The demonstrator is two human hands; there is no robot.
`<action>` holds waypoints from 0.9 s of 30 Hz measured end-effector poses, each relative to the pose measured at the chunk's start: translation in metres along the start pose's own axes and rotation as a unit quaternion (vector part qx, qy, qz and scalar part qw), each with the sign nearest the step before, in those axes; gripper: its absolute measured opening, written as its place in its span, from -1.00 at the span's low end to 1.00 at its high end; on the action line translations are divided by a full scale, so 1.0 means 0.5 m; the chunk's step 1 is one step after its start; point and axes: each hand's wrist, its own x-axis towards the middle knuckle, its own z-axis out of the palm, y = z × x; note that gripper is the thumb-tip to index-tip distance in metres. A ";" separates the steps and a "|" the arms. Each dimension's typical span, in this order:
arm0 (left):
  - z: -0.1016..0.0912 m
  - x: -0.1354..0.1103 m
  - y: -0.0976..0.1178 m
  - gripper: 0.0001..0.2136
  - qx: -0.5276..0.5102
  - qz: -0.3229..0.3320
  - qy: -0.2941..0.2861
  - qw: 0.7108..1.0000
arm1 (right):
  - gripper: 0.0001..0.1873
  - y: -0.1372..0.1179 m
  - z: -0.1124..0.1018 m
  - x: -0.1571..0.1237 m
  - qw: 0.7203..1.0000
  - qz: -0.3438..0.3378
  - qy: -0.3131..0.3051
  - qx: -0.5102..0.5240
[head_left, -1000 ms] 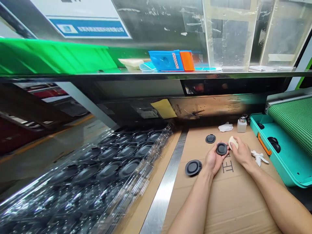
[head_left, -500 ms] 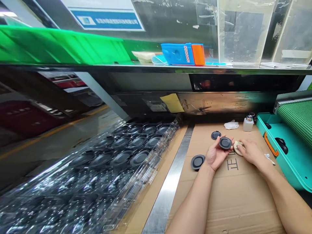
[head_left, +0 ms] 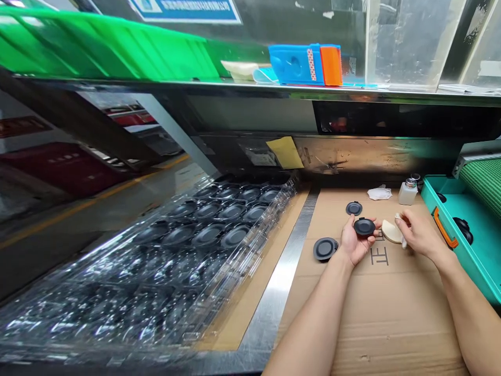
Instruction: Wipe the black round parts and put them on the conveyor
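Observation:
My left hand is palm up and holds a round black disc with a grey centre. My right hand pinches a crumpled white cloth, partly hidden by its fingers. A beige oval pad lies on the cardboard sheet just left of those fingers. Two more black discs lie nearby on the cardboard, one beyond my left hand and one to its left.
Clear plastic trays of black discs lie left, past a steel strip. A small bottle and white tissue stand beyond the cardboard. A teal tray with black discs sits right, beside a green mat.
My right hand has let go of the beige pad, now lying on the cardboard, and holds the white cloth. The disc stays in my left hand. The view has shifted, moving the scene rightward and up.

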 end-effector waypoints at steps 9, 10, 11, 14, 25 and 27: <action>0.009 0.019 -0.061 -0.71 0.160 0.073 0.068 0.982 | -0.66 -0.068 0.072 -0.017 0.995 -0.102 0.009 0.013; 0.009 0.020 -0.067 -0.72 0.173 0.090 0.086 0.977 | -0.66 -0.071 0.075 -0.019 0.995 -0.097 0.011 -0.020; 0.009 0.020 -0.072 -0.73 0.186 0.106 0.102 0.972 | -0.66 -0.074 0.077 -0.020 0.994 -0.090 0.015 -0.051; 0.008 0.021 -0.078 -0.74 0.210 0.120 0.112 0.964 | -0.65 -0.077 0.078 -0.021 0.991 -0.068 0.023 -0.116; 0.014 0.008 -0.051 -0.68 0.164 0.031 0.033 0.985 | -0.67 -0.060 0.068 -0.015 0.995 -0.086 0.049 -0.002; 0.009 0.008 -0.041 -0.64 0.129 -0.004 0.004 0.992 | -0.67 -0.061 0.063 -0.015 0.993 -0.070 0.077 0.060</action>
